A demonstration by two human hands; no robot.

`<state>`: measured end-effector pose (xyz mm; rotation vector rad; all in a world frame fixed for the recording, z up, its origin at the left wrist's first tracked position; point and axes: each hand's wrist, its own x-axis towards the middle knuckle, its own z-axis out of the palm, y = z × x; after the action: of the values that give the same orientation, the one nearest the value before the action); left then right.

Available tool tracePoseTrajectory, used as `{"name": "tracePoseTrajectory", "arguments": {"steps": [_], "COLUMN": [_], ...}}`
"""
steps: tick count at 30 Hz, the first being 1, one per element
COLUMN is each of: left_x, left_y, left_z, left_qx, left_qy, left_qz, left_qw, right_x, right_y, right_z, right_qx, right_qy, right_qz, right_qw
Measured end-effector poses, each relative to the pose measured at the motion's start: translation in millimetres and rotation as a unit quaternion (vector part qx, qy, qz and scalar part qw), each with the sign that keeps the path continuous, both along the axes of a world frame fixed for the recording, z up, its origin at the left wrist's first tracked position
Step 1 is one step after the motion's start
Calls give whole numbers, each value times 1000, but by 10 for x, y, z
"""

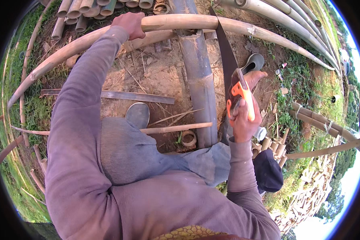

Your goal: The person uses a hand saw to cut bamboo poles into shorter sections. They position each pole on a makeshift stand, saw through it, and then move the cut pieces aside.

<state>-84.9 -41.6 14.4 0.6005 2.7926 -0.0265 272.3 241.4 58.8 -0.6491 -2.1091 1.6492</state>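
A long pale bamboo pole [180, 22] lies crosswise at the far side, resting over a thick grey bamboo post [199, 72]. My left hand [130, 25] is closed around the pole, left of the post. In my right hand [246, 122] is a handsaw [228, 56], gripped by its orange and brown handle. Its dark blade points away from me, and its far part meets the pole just right of the post. Whether the teeth have cut into the pole cannot be made out.
Cut bamboo tubes [84, 8] are piled at the far left, long poles [284, 12] at the far right. A flat bamboo strip [138, 96] lies on the ground near a grey shoe [138, 115]. Short bamboo pieces [272, 147] and a dark cap [268, 171] are by my right arm.
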Motion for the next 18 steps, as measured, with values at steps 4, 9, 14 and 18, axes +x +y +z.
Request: {"name": "tracePoseTrajectory", "arguments": {"steps": [4,9,14,18], "left_x": [-101,-66,-57,-76], "left_y": [37,-108,-87,-6], "left_z": [43,-32,-108,-89], "left_qx": [-6,-1,15,16], "left_qy": [-2,5,12,14], "left_qz": [7,8,-4,-4], "left_qw": [1000,1000,1000,1000], "right_x": [-1998,-1511,360,-454], "right_y": [294,90,-125,-31], "right_z": [-201,-206,-246,-243], "right_qx": [53,-7,61,44], "right_qy": [50,33,39,51], "right_qz": [-5,-10,-19,-12], "right_qw": [997,999,997,998]}}
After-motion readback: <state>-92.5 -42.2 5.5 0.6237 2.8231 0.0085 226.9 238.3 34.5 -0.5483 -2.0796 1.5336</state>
